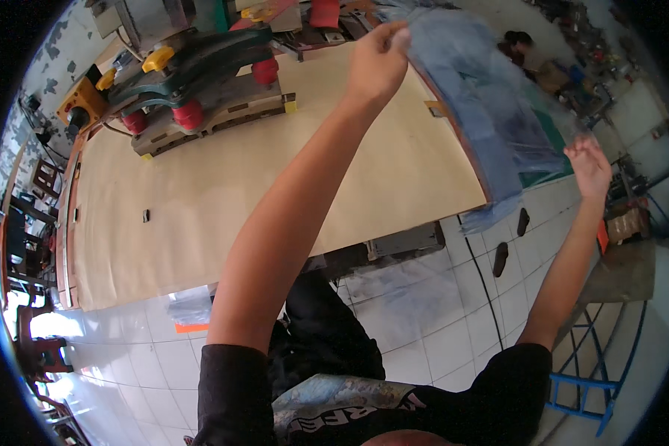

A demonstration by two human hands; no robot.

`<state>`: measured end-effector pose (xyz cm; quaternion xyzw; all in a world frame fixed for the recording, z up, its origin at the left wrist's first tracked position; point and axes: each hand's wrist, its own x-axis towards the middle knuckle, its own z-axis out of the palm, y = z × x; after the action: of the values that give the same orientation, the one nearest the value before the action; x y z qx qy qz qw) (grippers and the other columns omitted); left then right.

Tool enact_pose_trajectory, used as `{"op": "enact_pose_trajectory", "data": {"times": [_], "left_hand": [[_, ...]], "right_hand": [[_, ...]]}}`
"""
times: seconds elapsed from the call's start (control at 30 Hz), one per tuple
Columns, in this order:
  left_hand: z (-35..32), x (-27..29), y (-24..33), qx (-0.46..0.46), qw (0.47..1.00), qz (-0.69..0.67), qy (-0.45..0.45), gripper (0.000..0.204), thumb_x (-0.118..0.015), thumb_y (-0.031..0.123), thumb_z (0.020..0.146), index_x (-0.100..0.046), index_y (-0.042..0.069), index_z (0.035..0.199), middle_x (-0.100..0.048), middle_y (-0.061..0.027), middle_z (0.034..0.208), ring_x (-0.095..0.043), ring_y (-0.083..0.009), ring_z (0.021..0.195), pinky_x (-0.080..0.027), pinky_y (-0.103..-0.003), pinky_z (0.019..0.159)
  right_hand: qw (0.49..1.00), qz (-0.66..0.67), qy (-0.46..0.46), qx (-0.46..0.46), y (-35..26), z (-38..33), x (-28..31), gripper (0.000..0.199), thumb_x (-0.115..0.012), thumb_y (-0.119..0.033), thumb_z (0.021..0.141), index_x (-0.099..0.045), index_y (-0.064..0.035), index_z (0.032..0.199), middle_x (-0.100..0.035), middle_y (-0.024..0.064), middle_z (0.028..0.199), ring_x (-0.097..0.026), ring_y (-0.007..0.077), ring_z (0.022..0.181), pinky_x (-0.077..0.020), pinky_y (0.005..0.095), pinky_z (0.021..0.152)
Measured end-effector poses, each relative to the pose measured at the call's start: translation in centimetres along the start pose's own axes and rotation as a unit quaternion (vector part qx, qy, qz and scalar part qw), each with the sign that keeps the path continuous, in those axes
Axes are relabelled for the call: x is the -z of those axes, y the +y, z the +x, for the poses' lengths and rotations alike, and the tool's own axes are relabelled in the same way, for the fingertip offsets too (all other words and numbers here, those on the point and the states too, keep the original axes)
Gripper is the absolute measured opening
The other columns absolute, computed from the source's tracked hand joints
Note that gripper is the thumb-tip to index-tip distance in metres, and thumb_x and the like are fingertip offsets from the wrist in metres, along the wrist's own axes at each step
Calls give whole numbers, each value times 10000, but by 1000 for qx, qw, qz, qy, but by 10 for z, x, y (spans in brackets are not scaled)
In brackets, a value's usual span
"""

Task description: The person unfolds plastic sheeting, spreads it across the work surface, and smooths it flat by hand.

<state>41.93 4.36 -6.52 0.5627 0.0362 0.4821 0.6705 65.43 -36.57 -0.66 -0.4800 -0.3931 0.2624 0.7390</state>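
Tabletop (394, 171); plastic sheet (472, 93) slants from left hand (379, 63) toward near right.

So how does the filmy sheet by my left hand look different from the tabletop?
Colour: the filmy sheet is bluish, while the tabletop is tan.
Clarity: the filmy sheet is partly see-through; the tabletop is opaque.
Shape: the filmy sheet is loose and wrinkled, spreading past the right edge, whereas the tabletop is broad and flat.
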Motion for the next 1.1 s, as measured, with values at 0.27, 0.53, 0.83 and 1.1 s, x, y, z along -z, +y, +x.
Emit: {"op": "enact_pose_trajectory", "data": {"times": [0.27, 0.53, 0.83, 1.1], "left_hand": [[20, 3, -83, -144, 873, 445, -141, 726, -685, 436, 897, -485, -54, 1394, -362, -309, 1515, -358, -421, 1419, -321, -448, 1164], [57, 9, -104, -140, 733, 650, -143, 982, -708, 480, 849, -224, -20, 1543, -92, -241, 1639, -148, -373, 1517, -162, -438, 1234], [27, -74, -84, 6, 621, 698, -357, 753, -594, 449, 934, -272, 229, 1578, -103, -209, 1651, -386, -413, 1415, -435, -552, 1054], [-34, -110, -122, -118, 624, 610, -474, 770, -505, 731, 872, -353, 359, 1529, -249, -188, 1614, -266, -497, 1445, -272, -715, 1093]], "right_hand": [[944, 141, 134, 265, -95, -123, 71, 347, -482, -79, 918, -525, 86, 1220, -450, 285, 1396, -308, 430, 1405, -133, 608, 1195], [845, 115, 151, 500, -185, -301, 151, 287, -482, -151, 975, -549, 73, 1143, -477, 253, 1358, -372, 434, 1347, -236, 600, 1145], [961, -50, 247, 115, -107, -370, 76, 312, -504, -63, 1001, -506, 44, 1294, -349, 291, 1524, -340, 449, 1421, -245, 598, 1190], [973, -68, 208, 76, -63, -340, 12, 398, -548, -92, 971, -458, 58, 1328, -460, 295, 1404, -411, 492, 1333, -238, 625, 1170]]}}
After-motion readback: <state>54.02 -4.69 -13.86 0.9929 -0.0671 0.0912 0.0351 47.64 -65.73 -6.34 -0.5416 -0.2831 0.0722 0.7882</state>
